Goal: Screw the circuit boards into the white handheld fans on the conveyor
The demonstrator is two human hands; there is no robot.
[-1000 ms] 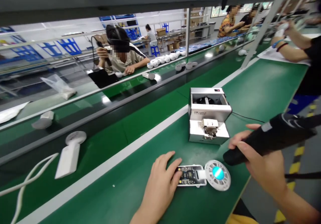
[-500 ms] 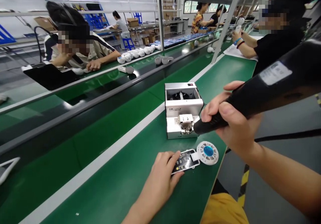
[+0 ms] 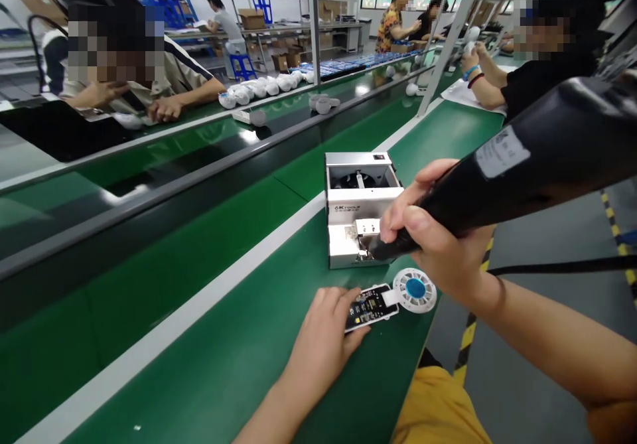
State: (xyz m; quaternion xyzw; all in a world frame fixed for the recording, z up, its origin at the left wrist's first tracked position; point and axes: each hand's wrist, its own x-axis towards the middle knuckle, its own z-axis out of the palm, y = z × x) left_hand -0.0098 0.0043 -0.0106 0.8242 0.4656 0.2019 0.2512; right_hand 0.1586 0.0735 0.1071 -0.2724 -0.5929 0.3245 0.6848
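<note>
Head view: left hand [image 3: 326, 324] grips white fan-headed plastic device [image 3: 391, 298] crosswise before silver metal box [image 3: 354, 198]; right hand [image 3: 445, 255] holds black cylindrical tool [image 3: 502, 195].

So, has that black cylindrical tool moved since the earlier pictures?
Yes: the black cylindrical tool has moved left, toward the silver box-shaped machine; its tip, first clear of it, now overlaps the machine's front.
</note>
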